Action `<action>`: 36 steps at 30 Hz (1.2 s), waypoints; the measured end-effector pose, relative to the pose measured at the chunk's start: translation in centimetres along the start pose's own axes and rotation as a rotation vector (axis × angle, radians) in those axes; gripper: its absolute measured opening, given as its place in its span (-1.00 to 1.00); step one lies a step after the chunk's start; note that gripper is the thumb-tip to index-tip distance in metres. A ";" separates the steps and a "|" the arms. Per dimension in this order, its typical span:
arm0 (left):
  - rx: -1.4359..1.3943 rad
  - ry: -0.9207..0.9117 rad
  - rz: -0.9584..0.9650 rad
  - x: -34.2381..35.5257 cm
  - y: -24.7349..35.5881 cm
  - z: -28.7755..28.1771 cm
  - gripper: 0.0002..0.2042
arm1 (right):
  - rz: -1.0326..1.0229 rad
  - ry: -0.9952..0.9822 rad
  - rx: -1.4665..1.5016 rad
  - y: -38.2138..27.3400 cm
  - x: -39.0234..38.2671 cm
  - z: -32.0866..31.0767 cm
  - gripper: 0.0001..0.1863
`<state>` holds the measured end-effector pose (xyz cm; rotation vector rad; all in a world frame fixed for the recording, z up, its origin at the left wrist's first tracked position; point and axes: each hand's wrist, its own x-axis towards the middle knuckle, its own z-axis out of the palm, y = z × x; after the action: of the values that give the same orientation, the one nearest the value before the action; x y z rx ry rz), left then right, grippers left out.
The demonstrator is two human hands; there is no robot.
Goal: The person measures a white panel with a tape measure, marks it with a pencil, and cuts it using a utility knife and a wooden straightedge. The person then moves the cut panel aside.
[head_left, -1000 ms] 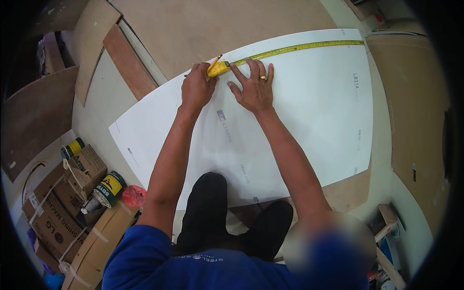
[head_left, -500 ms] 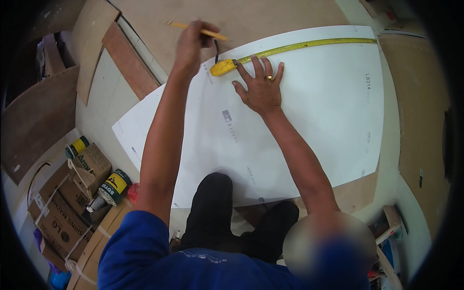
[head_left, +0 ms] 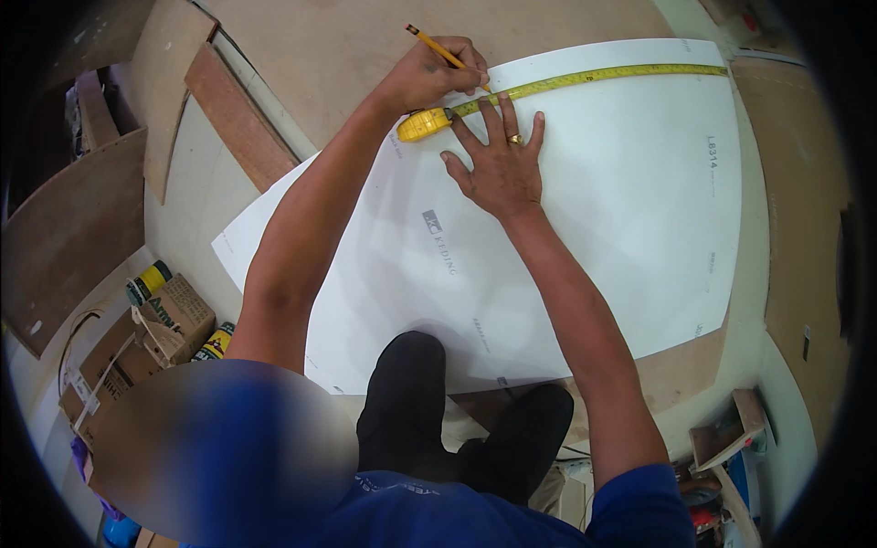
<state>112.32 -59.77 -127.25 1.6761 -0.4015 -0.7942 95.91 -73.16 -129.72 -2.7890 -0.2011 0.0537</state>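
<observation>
A large white laminate-like sheet [head_left: 603, 219] with printed marks lies before me. Along its far edge runs the yellow blade of a tape measure [head_left: 621, 71], drawn out to the right from its yellow case [head_left: 422, 125]. My left hand [head_left: 440, 75] pinches a yellow pencil [head_left: 427, 39], its point down at the blade's far edge, just right of the case. Palm down, my right hand [head_left: 504, 164] has its fingers spread, the fingertips resting on the blade beside the case. A gold ring sits on one finger.
The sheet lies on a larger brown board [head_left: 566, 23]. A narrow reddish-brown wood strip [head_left: 239, 119] is at the left. Cardboard boxes [head_left: 119, 356] and yellow-labelled cans [head_left: 148, 281] stand at lower left. A wooden box [head_left: 728, 429] is at lower right.
My left hand has come right and down with the pencil, from above the board to the tape blade. The pencil has turned point down. My right hand stays spread on the tape.
</observation>
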 end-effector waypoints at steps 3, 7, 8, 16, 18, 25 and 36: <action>0.010 -0.007 0.018 0.1 -0.1 0.1 -0.93 | 0.007 -0.004 0.022 0.1 0.1 -0.1 -0.44; 0.047 -0.030 0.028 0.1 -0.4 0.2 -0.92 | 0.015 -0.010 0.033 0.1 0.2 -0.4 -0.45; 0.051 -0.028 0.041 0.1 -0.5 0.2 -0.92 | 0.010 0.000 0.031 0.0 0.2 -0.4 -0.45; 0.069 -0.019 0.047 -0.1 -0.1 0.4 -0.93 | 0.016 0.014 0.040 0.0 0.3 -0.3 -0.45; 0.061 -0.020 0.023 -0.1 -0.1 0.4 -0.93 | 0.014 0.015 0.038 0.0 0.3 -0.2 -0.44; 0.091 -0.015 0.014 0.0 0.0 0.4 -0.92 | 0.019 0.004 0.038 0.1 0.2 -0.1 -0.44; 0.049 -0.016 0.047 0.1 0.0 0.5 -0.86 | 0.025 -0.002 0.055 0.1 0.2 -0.2 -0.43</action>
<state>112.02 -60.23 -127.31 1.7003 -0.4730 -0.7698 96.11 -73.30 -129.53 -2.7371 -0.1634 0.0668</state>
